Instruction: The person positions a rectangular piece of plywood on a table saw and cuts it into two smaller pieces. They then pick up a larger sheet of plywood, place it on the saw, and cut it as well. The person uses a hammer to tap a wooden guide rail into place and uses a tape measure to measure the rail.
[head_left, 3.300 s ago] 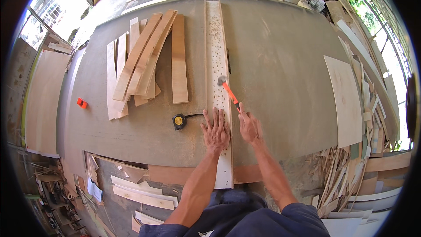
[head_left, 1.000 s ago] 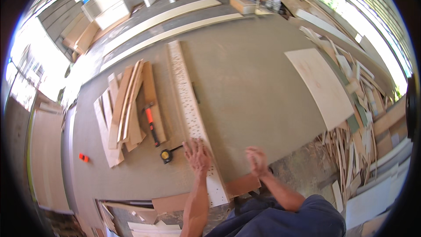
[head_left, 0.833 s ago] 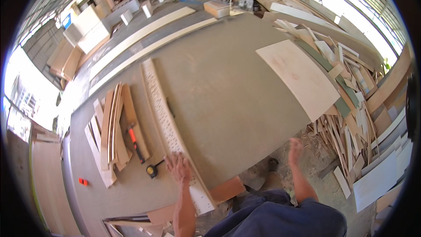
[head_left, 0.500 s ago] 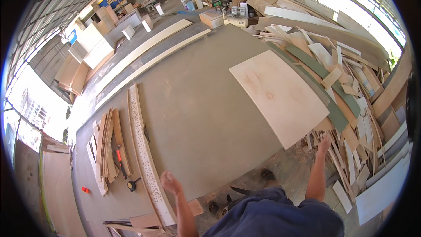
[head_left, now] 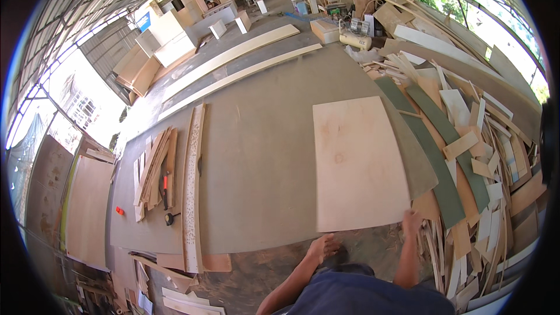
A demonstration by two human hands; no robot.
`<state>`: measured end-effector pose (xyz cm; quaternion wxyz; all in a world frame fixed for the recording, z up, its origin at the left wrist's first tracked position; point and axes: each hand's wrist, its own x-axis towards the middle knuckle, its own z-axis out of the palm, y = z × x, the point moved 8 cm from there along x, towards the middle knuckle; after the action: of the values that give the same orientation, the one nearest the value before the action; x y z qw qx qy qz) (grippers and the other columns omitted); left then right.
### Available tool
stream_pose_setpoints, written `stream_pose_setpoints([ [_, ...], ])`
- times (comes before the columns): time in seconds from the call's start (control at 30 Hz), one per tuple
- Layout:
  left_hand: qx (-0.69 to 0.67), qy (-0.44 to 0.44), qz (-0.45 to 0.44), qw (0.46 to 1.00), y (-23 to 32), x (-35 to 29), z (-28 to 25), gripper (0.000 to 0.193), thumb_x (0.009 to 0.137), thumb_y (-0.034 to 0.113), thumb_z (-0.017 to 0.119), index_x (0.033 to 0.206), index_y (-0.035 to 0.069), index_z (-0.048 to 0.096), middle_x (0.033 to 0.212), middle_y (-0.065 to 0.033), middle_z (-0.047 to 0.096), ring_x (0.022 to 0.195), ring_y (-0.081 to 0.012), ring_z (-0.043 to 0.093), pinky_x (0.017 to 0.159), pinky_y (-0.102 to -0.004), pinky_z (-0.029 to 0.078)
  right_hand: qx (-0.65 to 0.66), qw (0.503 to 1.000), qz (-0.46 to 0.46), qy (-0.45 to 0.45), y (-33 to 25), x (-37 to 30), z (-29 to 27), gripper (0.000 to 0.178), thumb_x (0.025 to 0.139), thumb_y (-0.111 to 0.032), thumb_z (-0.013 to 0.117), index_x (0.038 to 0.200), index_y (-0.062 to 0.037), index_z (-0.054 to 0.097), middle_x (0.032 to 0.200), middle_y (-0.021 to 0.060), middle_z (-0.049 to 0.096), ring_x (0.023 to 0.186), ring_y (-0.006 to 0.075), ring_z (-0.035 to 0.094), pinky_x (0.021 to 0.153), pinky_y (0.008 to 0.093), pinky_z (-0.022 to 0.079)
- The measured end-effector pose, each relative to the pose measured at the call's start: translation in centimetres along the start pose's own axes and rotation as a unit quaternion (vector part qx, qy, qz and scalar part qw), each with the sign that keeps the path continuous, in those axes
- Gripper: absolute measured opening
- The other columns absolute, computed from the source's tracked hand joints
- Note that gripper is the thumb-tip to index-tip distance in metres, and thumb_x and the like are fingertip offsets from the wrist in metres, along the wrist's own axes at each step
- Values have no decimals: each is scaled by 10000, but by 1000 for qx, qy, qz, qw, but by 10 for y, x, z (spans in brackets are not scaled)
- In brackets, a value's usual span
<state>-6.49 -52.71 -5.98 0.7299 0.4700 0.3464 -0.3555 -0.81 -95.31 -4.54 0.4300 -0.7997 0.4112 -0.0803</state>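
A pale plywood panel (head_left: 361, 163) lies on the large grey-brown sheet (head_left: 256, 157), its near edge at the sheet's front. My right hand (head_left: 412, 221) is closed at the panel's near right corner, somewhat blurred. Just below the near left corner is my left hand (head_left: 324, 248), its fingers loosely bent and apart with nothing visible in them. I cannot tell whether it touches the panel edge. Farther left, a long speckled strip (head_left: 192, 198) lies across the sheet. Beside it are thin wood strips (head_left: 154, 169), a red-handled hammer (head_left: 165, 189) and a black tape measure (head_left: 170, 219).
Wood offcuts and green strips (head_left: 431, 157) are heaped along the right side. Two long pale boards (head_left: 233, 61) lie beyond the sheet. An air compressor (head_left: 354, 38) stands at the back. A small red object (head_left: 119, 210) sits near the left edge.
The view has turned. The plywood panel has swung round on the sheet, baring a wedge of it at the right. My left hand has moved from beside the speckled strip to the panel's near left corner.
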Motion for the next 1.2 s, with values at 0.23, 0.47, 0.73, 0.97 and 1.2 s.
stream_pose_setpoints([
  [0.23,-303,-6,80,950,-21,1,-50,487,1044,442,547,1334,51,543,1280,-114,666,1165,-318,645,940,-486,520,209,812,60,-542,-68,-236,110,279,930,-85,717,1146,68,631,928,142,719,781,196,701,693,328,566],
  [0.47,-327,256,221,882,35,-57,-117,373,1105,258,463,1348,-19,521,1307,-158,605,1229,-335,592,1060,-552,478,134,640,30,-756,-99,-270,132,325,1027,-224,638,1260,-1,681,1156,69,738,924,147,699,826,317,559],
  [0.73,-262,339,410,805,37,-163,-178,418,1046,252,555,1236,-116,609,1155,-180,677,945,-317,697,797,-452,590,353,892,193,-208,11,-73,75,507,886,-374,719,1284,-72,631,1197,47,661,1094,211,637,903,403,488],
  [0.97,-336,471,401,711,-41,-260,-195,395,1064,282,552,1073,-98,660,942,-127,695,777,-243,684,644,-370,554,416,886,164,-125,3,-9,70,480,892,-451,734,1236,-124,664,1103,1,671,943,162,616,833,390,460],
  [1.2,-311,610,356,636,-173,-320,-224,284,1050,221,612,863,7,602,764,-41,630,615,-124,564,543,-281,455,459,867,158,-115,0,4,93,655,884,-448,729,1413,-98,567,1379,66,587,1223,265,537,979,448,451],
])
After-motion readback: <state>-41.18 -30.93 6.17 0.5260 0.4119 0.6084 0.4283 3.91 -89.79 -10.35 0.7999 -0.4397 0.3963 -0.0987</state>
